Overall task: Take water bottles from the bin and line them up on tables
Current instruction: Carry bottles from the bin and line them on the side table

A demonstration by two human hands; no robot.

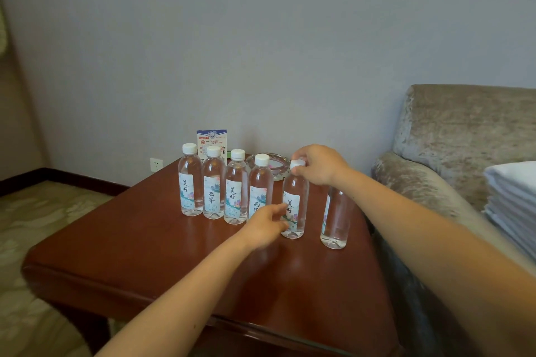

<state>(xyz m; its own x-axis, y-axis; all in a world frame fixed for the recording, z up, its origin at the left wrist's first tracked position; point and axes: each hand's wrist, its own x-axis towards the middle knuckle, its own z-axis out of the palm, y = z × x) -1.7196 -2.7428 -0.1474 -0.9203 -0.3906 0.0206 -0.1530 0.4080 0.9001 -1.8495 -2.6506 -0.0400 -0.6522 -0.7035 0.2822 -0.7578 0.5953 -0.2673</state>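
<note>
Several clear water bottles with white caps and printed labels stand in a row on the dark red wooden table (139, 246). My right hand (317, 165) pinches the cap of the fifth bottle (295, 206) from above. My left hand (265, 226) touches the lower body of that same bottle, fingers loosely bent around its left side. Another bottle (335, 217) stands to the right, its top hidden behind my right wrist. The leftmost bottle (190, 180) stands near the table's far side. No bin is in view.
A glass ashtray (278, 166) and a standing printed card (211, 142) sit behind the row by the wall. A grey velvet sofa (452, 153) stands right of the table, with folded white towels (513, 200) at the right edge. A wall socket (156, 164) is left.
</note>
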